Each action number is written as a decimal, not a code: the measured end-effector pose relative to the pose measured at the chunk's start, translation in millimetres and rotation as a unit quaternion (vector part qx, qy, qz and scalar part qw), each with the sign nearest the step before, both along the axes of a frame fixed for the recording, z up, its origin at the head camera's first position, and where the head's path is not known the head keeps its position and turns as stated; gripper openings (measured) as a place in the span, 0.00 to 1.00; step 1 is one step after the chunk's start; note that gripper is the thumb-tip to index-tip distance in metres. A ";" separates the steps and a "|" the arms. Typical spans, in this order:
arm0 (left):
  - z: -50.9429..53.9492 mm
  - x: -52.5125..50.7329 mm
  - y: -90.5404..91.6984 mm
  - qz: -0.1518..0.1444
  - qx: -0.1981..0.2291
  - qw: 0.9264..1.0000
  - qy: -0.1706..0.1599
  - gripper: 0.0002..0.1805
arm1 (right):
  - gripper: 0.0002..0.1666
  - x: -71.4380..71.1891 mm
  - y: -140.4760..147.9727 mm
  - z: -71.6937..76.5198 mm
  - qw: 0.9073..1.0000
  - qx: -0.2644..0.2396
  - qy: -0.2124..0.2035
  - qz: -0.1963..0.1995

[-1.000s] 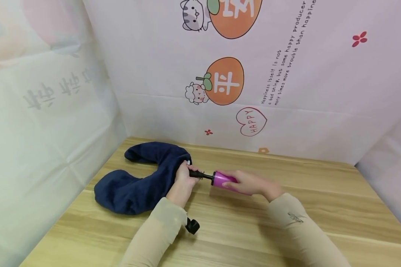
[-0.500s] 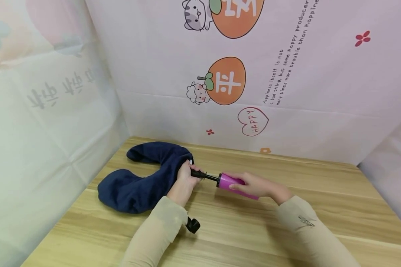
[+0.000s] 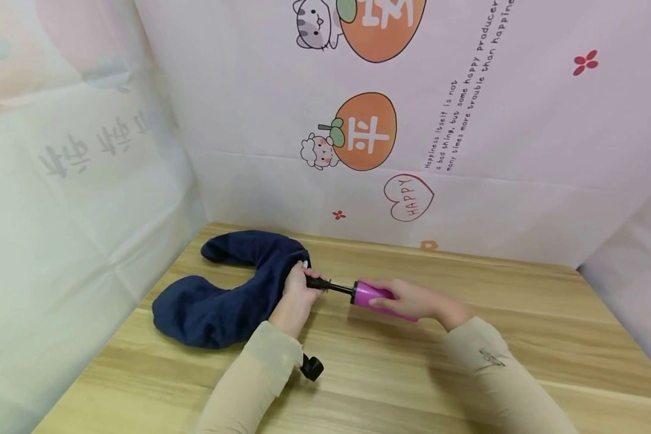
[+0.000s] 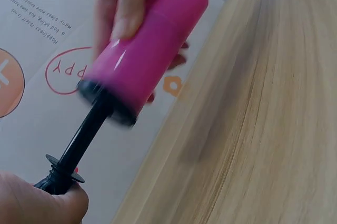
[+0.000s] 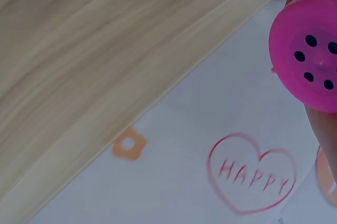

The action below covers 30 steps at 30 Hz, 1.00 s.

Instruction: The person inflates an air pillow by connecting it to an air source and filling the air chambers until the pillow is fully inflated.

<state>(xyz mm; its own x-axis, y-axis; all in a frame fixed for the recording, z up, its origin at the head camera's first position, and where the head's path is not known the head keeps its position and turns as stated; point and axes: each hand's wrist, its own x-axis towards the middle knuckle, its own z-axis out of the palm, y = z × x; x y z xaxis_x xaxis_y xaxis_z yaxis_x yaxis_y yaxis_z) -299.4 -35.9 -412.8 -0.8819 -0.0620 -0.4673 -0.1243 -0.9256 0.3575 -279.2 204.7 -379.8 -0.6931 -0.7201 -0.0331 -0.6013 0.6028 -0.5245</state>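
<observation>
A navy U-shaped neck pillow (image 3: 222,307) lies on the wooden table, its curve toward the right. At that curve my left hand (image 3: 298,295) grips the black nozzle end (image 3: 317,283) of a hand pump; a small white bit shows by its fingertips. Whether the nozzle sits in a valve is hidden by the hand. My right hand (image 3: 412,298) holds the pump's pink barrel (image 3: 364,293), fingers around it. Between the hands, part of the black rod (image 4: 84,134) is exposed in the left wrist view. The right wrist view shows the barrel's holed end cap (image 5: 316,61).
The wooden table (image 3: 521,337) reaches back to a printed white sheet (image 3: 493,211) hung behind it. Another sheet (image 3: 87,211) hangs at the left. A small black object (image 3: 311,367) sticks out beside my left cuff.
My right hand has drawn the pink barrel a little to the right, so more of the black rod shows. My left hand and the pillow stay about where they were.
</observation>
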 end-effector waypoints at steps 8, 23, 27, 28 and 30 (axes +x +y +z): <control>0.9 2.4 10.0 -0.010 -0.005 1.000 -0.006 0.21 | 0.32 -3.5 -26.9 -3.7 1.000 0.003 0.019 0.002; 6.2 0.8 -3.7 -0.012 0.029 0.999 -0.014 0.22 | 0.33 6.6 27.4 1.4 1.000 -0.017 -0.020 0.000; 4.9 1.4 -10.9 0.002 0.041 0.999 -0.015 0.23 | 0.32 9.4 39.5 3.3 1.000 -0.013 -0.019 -0.007; 4.9 1.5 -12.1 0.004 0.044 0.999 -0.015 0.24 | 0.32 9.4 40.5 4.2 1.000 -0.012 -0.018 -0.009; 4.8 1.5 -12.6 0.005 0.045 0.999 -0.013 0.24 | 0.32 9.0 39.0 6.7 1.000 -0.006 -0.015 -0.011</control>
